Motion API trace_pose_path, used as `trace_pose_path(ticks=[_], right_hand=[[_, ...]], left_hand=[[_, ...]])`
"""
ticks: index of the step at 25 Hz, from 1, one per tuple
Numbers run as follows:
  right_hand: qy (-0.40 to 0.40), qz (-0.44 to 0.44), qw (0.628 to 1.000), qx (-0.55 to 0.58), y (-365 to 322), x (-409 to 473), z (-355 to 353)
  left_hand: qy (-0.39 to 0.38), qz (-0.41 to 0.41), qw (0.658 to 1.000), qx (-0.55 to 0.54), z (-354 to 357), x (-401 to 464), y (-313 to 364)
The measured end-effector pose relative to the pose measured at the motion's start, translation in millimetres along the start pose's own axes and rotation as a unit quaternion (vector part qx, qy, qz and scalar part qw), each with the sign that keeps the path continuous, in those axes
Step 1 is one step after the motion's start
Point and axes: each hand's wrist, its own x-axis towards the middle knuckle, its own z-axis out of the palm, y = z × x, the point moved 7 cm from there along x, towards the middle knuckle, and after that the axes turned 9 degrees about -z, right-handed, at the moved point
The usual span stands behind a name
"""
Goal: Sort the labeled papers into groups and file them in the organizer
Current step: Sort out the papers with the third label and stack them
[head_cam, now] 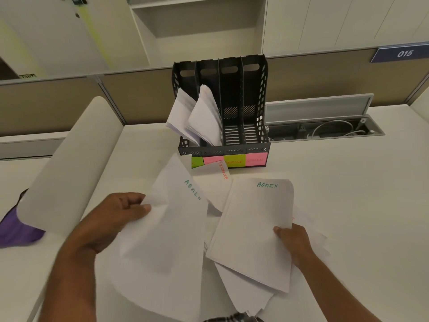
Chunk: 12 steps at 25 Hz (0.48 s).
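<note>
White worktop (348, 194) carries a black four-slot organizer (232, 108), whose two left slots hold leaning papers (199, 115). Nearer, loose sheets are spread out. The left hand (116, 219) pinches one ADMIN sheet (167, 224) at its edge; the right hand (294, 240) presses fingers on an ADMIN stack (255, 224).

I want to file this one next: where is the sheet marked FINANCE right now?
In the head view the FINANCE sheet lies on the desk just in front of the organizer, between the two ADMIN sheets held by the left hand and right hand.
</note>
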Motion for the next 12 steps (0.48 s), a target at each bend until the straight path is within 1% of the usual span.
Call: trace_pose_path(ticks=[2, 4, 6, 8, 10, 12], right_hand=[[-0.001, -0.006, 1.000, 0.005, 0, 0, 0], [-0.009, -0.008, 1.000, 0.011, -2, -2, 2], [-0.023, -0.013, 0.999, 0.018, -7, -3, 5], [-0.041, -0.017, 0.998, 0.035, -16, -6, 8], [-0.065, -0.033, 0.996, 0.047, -29, -8, 10], [-0.094, -0.051, 0.993, 0.041, -43, -12, 13]], left_hand=[[-0.006, 0.048, 0.998, -0.041, -16, -12, 13], [0.017, 0.099, 0.992, -0.081, -29, -13, 21], [0.020, 0.130, 0.983, -0.126, -27, -4, 24], [0.004, 0.133, 0.978, -0.158, -8, 13, 21], [-0.011, 0.111, 0.978, -0.176, 22, 35, 8], [-0.010, 0.079, 0.983, -0.166, 53, 57, -11]])
